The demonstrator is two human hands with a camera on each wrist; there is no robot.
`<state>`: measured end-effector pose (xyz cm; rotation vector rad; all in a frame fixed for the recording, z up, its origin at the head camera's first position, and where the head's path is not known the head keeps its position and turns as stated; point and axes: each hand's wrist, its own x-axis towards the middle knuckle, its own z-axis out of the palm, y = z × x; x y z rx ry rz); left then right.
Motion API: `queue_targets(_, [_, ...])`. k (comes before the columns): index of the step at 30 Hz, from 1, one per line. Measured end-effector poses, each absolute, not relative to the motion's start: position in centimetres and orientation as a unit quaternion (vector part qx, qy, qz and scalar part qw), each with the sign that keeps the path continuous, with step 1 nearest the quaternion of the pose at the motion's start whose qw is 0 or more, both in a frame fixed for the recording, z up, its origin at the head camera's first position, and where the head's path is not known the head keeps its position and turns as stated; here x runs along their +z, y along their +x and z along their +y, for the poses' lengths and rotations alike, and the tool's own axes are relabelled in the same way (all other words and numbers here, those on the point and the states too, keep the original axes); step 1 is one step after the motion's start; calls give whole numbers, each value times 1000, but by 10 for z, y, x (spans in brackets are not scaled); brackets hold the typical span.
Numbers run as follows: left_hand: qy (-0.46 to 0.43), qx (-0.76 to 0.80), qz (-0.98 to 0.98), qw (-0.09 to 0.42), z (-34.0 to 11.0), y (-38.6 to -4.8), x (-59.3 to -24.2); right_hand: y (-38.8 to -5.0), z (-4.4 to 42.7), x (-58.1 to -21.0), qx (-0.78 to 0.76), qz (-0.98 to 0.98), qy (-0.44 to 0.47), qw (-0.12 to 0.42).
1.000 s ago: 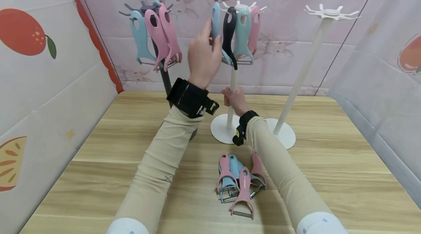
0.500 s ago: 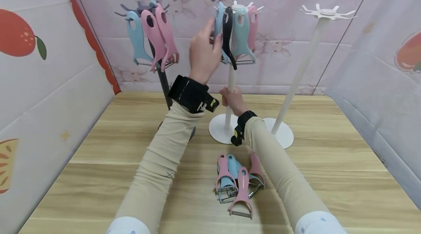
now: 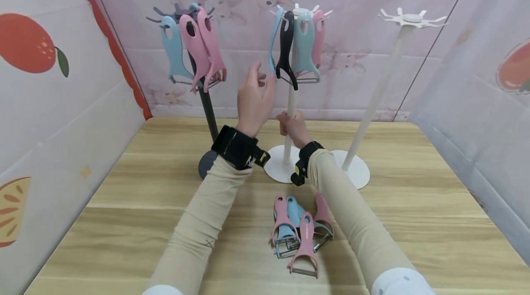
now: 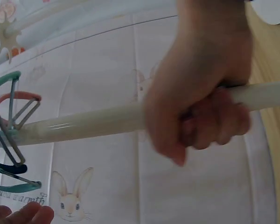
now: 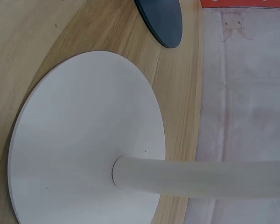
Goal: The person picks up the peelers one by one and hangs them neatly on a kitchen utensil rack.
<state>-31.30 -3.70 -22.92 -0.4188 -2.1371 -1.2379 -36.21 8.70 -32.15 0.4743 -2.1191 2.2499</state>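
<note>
In the head view my right hand (image 3: 295, 127) grips the pole of the middle white stand (image 3: 279, 166), low down above its round base. Its fingers curl round the pole (image 4: 266, 94) in the left wrist view. My left hand (image 3: 254, 101) is just below and left of a light blue peeler (image 3: 273, 39) that hangs on this stand's hook, and it holds nothing. Beside that peeler hang a black peeler (image 3: 285, 44), a mint green peeler (image 3: 304, 46) and a pink peeler (image 3: 319, 39). The right wrist view has the white base (image 5: 84, 135) but not the right hand.
A dark grey stand (image 3: 208, 113) on the left carries pink and light blue peelers. To the right, a white stand (image 3: 377, 97) has bare hooks. Several pink and blue peelers, among them a pink peeler (image 3: 307, 240), lie in a pile on the wooden table (image 3: 414, 221).
My left hand has let go of the light blue peeler and moved down from it. The peeler now hangs by itself on the middle stand. My right hand keeps its grip on the pole.
</note>
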Motion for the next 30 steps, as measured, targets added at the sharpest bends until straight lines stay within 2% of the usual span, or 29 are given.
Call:
queue_targets(11, [-139,-436,-866,203,-51,-288,-300,-357,86,-322,719,-679,152,8])
queue_targets(15, [-155,-374,-906,123,-55,-276,-322,-357,86,-323,723,-671,162,8])
queue_targets(20, [-217,-210,-953,8,-57,-258,-351,-361,86,-326,733,-659,170,6])
queue_targets(25, [-257,-158,-951,-71,-52,-241,-369,-375,88,-336,734,-659,161,6])
queue_targets(28, [-263,-146,-949,-97,-47,-233,-375,-379,88,-340,734,-661,155,11])
queue_targets(30, [-271,-125,-950,-96,-43,-229,-380,-379,88,-340,732,-663,153,15])
